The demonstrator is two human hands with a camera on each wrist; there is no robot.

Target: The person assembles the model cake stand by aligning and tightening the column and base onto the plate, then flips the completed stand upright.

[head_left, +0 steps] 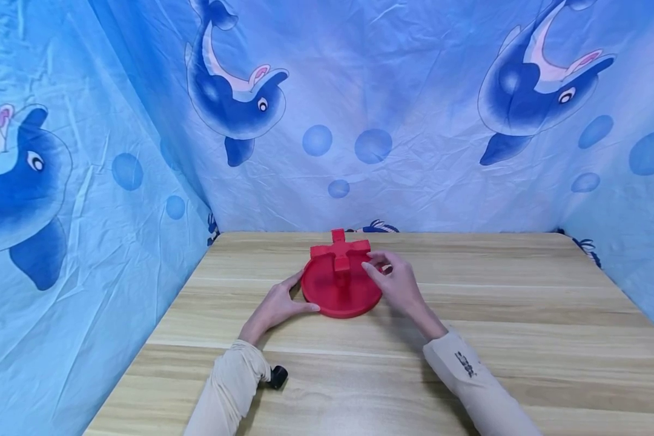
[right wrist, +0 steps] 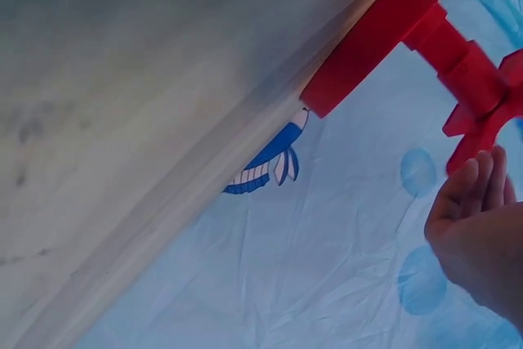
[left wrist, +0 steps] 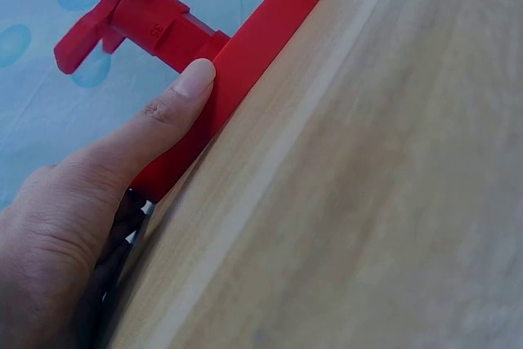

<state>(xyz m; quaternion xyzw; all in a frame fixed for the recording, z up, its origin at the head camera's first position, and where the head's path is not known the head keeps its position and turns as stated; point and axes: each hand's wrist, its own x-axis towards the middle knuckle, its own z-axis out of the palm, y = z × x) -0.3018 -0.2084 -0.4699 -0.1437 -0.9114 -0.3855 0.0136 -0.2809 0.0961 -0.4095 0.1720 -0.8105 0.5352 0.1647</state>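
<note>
A red stand has a shallow round base (head_left: 342,313) lying on the table, with an upright post (left wrist: 151,22) at its middle. A cross-shaped top (head_left: 340,249) with several arms sits on the post. My left hand (head_left: 277,309) grips the base's left rim, the thumb (left wrist: 176,108) pressed on its side at the front and the fingers farther back, mostly hidden in the left wrist view. At the right arm of the cross is my right hand (head_left: 398,281), its fingers (right wrist: 482,181) loosely bent, thumb and fingertips apart. Whether they touch the arm I cannot tell.
The wooden table (head_left: 501,303) spreads out on both sides of the stand. Behind it and at the sides hangs a blue curtain (head_left: 414,72) printed with dolphins. A small black device (head_left: 278,376) sits at the left sleeve cuff.
</note>
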